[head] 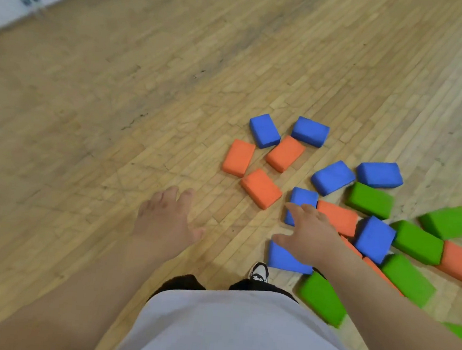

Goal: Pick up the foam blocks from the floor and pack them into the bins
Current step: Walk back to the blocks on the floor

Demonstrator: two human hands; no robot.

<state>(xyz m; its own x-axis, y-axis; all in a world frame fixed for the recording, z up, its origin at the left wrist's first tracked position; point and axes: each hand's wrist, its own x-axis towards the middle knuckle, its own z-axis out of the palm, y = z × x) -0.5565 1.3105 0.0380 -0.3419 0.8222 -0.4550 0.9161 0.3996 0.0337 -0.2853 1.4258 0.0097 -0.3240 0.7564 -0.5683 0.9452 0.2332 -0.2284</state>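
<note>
Foam blocks (261, 187) in orange, blue and green lie scattered over the wooden floor (120, 97), most of them ahead and to the person's right. Some touch or lean on one another, and none is in a hand. No bin shows anywhere in view, so how many blocks are already packed cannot be told; judging by the heap on the boards, most of the work seems to be left. Both hands are empty, with fingers spread apart. The left hand (165, 219) hovers over bare boards. The right hand (311, 233) reaches out above a blue block (302, 198), touching it or not I cannot tell, with a second blue block (286, 259) just under its wrist. The step in hand looks like a grasp of one of these near blocks.
</note>
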